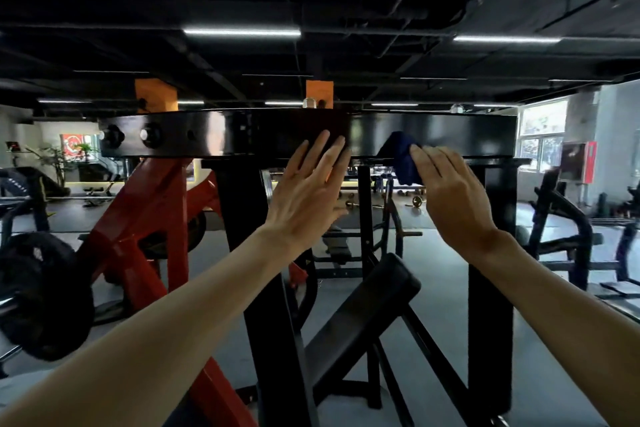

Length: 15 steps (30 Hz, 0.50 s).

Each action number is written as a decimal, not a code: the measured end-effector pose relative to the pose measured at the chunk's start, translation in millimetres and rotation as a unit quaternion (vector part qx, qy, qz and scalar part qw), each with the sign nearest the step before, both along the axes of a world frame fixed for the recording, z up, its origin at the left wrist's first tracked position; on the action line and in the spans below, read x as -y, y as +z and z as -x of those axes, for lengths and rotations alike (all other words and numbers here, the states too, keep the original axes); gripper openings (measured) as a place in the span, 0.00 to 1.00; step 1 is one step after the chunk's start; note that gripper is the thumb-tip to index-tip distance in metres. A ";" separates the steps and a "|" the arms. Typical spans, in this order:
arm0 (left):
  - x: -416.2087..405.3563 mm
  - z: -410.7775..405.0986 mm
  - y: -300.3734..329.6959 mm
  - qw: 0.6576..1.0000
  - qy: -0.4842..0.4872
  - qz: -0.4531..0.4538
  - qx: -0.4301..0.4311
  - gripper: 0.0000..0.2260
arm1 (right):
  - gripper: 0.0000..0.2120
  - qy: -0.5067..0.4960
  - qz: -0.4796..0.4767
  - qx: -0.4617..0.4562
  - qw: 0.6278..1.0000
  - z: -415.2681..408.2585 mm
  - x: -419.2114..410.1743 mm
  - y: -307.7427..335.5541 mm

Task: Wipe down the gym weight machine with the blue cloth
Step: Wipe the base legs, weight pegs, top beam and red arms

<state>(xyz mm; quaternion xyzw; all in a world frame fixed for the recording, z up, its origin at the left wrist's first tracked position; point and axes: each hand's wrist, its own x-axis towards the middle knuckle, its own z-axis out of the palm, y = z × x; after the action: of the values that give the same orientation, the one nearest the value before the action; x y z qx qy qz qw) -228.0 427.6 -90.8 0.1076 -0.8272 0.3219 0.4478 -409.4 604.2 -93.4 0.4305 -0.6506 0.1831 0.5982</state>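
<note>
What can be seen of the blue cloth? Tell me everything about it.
The dark blue cloth is a soft, bunched-up fabric, crumpled into a wad rather than spread flat. It sits against the front face and lower edge of the glossy black horizontal metal beam of the weight machine, with its lower part hanging below the beam. The right hand covers its right side, fingers extended over it, pressing it to the beam. The left hand does not touch it. Its full size is hidden.
</note>
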 end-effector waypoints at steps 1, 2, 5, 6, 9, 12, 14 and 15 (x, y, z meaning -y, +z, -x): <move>-2.8 5.7 -1.7 1.000 -0.003 0.004 0.004 0.46 | 0.23 0.004 0.017 0.008 1.000 2.6 -5.9 -5.2; -5.8 12.5 -3.2 1.000 -0.006 0.007 0.008 0.46 | 0.22 0.014 0.032 0.018 0.999 5.0 -11.6 -12.6; -15.5 35.6 -5.8 0.999 0.001 0.026 0.024 0.47 | 0.25 0.034 0.060 0.060 0.996 11.9 -28.0 -40.9; -20.2 44.2 -5.3 0.999 0.004 0.032 0.028 0.47 | 0.25 0.028 0.065 0.073 0.995 16.6 -32.6 -49.6; -39.6 72.5 -0.2 0.998 -0.001 0.045 0.050 0.46 | 0.25 -0.007 0.091 0.130 0.987 34.9 -45.6 -63.8; -60.4 110.2 5.6 0.995 -0.004 0.059 0.076 0.44 | 0.22 -0.031 0.154 0.185 0.970 52.0 -53.4 -57.5; -74.8 136.9 8.9 0.995 -0.005 0.061 0.075 0.44 | 0.20 -0.032 0.162 0.201 0.965 63.5 -49.0 -51.4; -82.1 149.2 10.7 0.995 -0.004 0.059 0.077 0.45 | 0.22 -0.036 0.151 0.208 0.966 69.8 -45.2 -49.0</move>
<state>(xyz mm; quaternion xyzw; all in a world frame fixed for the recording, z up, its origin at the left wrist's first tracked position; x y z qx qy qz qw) -377.2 509.7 -80.1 0.0521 -0.8392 0.3756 0.3899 -479.2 649.4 -142.4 0.2637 -0.7405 0.3430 0.5143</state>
